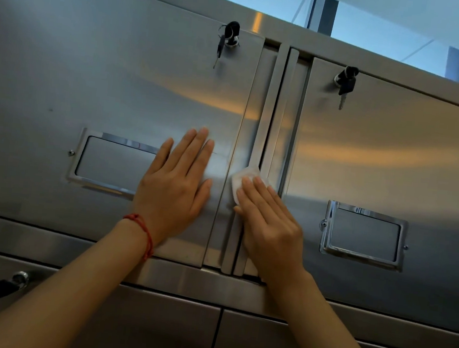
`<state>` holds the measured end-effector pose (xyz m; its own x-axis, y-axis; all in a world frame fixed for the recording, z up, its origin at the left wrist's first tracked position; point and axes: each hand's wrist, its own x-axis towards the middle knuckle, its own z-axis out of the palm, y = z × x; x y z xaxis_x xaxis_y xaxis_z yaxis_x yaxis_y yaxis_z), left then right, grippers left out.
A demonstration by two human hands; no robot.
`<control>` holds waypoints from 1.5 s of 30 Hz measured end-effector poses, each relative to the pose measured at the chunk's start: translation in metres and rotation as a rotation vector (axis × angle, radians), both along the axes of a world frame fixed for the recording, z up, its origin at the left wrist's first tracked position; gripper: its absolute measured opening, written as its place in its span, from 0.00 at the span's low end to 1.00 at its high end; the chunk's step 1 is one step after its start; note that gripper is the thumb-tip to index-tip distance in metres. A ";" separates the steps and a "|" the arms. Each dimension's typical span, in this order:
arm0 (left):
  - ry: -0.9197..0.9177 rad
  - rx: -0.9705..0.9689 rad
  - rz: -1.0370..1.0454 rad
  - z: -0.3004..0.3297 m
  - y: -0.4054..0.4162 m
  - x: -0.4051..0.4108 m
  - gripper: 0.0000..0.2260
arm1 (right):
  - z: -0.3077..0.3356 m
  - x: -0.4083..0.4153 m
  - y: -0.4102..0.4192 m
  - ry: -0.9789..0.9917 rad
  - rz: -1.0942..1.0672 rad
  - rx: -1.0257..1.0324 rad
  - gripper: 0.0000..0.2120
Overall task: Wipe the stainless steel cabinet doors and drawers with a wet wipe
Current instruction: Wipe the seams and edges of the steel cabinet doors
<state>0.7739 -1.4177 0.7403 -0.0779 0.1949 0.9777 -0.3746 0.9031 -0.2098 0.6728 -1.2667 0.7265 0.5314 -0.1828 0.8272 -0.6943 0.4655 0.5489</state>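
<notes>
While pressing wet wipe flat-fingered at centre seam | right hand | left hand spread, bracing door | risk: wipe snagging, bunching; keys at 12 o'clock knocked

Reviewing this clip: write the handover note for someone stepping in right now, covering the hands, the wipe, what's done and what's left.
Left hand: flat and open, bracing on the left door beside its recessed handle.
Right hand: straight fingers pressing the wet wipe onto the vertical strip between the two upper doors.
Keys hang in both upper locks; wipe around them.
Done: cannot tell from the steel which areas are wiped.
Left: the rest of the strip, the right door, and the lower drawers.
</notes>
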 end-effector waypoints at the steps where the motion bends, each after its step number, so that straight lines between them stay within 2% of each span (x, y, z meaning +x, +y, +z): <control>1: 0.001 0.000 0.002 0.000 0.000 0.000 0.25 | 0.004 0.001 -0.001 -0.003 0.002 -0.008 0.12; 32: 0.021 -0.006 0.000 0.001 0.000 -0.002 0.24 | 0.131 0.011 -0.014 -0.116 0.046 -0.086 0.11; 45: 0.007 0.001 0.017 0.001 -0.002 -0.002 0.24 | 0.153 0.016 -0.015 -0.148 0.059 -0.109 0.10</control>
<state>0.7716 -1.4200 0.7415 -0.0739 0.1923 0.9786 -0.3911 0.8971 -0.2058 0.6890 -1.2819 0.8792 0.4092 -0.0598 0.9105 -0.7914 0.4733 0.3868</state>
